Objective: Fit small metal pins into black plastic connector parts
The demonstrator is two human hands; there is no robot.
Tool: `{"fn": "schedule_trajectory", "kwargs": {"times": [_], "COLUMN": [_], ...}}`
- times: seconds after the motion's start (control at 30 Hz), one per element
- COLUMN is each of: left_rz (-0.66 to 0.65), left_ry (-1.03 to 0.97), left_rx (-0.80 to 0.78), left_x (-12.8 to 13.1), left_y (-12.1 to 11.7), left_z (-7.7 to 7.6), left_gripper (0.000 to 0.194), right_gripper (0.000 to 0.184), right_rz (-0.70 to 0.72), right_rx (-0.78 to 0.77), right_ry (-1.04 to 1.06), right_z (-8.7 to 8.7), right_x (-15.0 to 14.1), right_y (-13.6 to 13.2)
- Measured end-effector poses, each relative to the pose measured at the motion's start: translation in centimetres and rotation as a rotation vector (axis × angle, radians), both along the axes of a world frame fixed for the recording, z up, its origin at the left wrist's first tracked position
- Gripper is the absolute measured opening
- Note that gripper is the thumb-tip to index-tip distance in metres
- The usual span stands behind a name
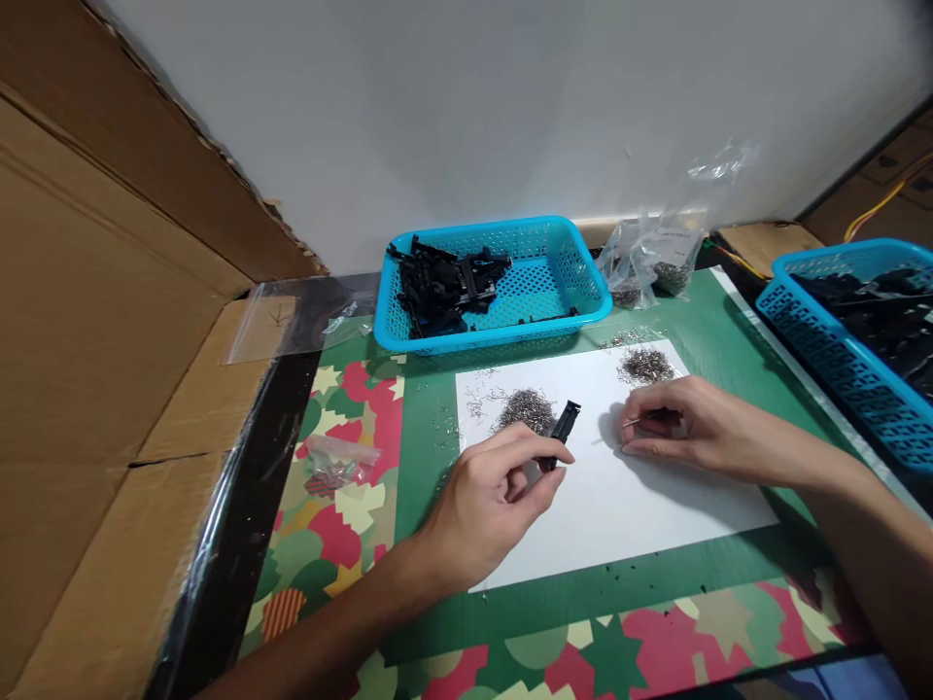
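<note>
My left hand [492, 491] pinches a narrow black plastic part [566, 422] between thumb and fingers, its upper end tilted up and to the right. Across from it, my right hand [677, 428] is closed with thumb and forefinger around a thin metal pin [632, 423]. Both hands are over a white sheet of paper [583, 530]. A larger heap of small metal pieces [525, 408] lies just beyond the left hand, partly hidden by it. Beyond the right hand is a smaller heap of similar metal bits [647, 366].
A blue basket [492, 342] with black plastic parts stands at the back; another blue basket [838, 355] is at the right. Plastic bags of metal pieces [671, 272] lean near the wall. A small clear bag [341, 461] lies left. Cardboard [109, 321] rises along the left side.
</note>
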State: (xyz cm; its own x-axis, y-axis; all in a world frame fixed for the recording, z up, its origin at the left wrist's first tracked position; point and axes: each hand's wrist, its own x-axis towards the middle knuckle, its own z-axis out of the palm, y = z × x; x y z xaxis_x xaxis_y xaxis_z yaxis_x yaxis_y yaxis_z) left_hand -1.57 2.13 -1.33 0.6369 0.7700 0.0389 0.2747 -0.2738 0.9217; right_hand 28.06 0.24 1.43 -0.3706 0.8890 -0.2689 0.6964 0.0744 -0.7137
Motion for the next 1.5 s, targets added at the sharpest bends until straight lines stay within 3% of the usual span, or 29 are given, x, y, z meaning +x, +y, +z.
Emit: {"fn": "schedule_trajectory", "kwargs": {"times": [0.13, 0.3, 0.8, 1.1, 1.5], "left_rz": [-0.031, -0.07, -0.097, -0.1, -0.095], "left_ry": [0.064, 0.128, 0.141, 0.095, 0.095], "left_rx": [0.014, 0.14, 0.428, 0.496, 0.499], "left_x": [-0.2, -0.2, 0.4, 0.7, 0.6], "left_y": [0.0, -0.2, -0.6, -0.4, -0.7], "left_z": [-0.3, -1.0, -1.6, -1.2, -1.7], "left_gripper": [0.031, 0.043, 0.036, 0.034, 0.031], "right_gripper": [0.027, 0.023, 0.019, 0.02, 0.021], "right_rz": [-0.041, -0.202, -0.438, -0.496, -0.506], "right_rx": [-0.033, -0.079, 0.026, 0.055, -0.003], "right_ry": [0.093, 0.256, 0.176, 0.198, 0.197], "right_z": [0.4, -0.2, -1.7, -1.4, -1.7], "right_x": [-0.7, -2.5, -5.5, -5.9, -5.6], "right_y": [-0.2, -0.1, -0.3, -0.2, -0.5]}}
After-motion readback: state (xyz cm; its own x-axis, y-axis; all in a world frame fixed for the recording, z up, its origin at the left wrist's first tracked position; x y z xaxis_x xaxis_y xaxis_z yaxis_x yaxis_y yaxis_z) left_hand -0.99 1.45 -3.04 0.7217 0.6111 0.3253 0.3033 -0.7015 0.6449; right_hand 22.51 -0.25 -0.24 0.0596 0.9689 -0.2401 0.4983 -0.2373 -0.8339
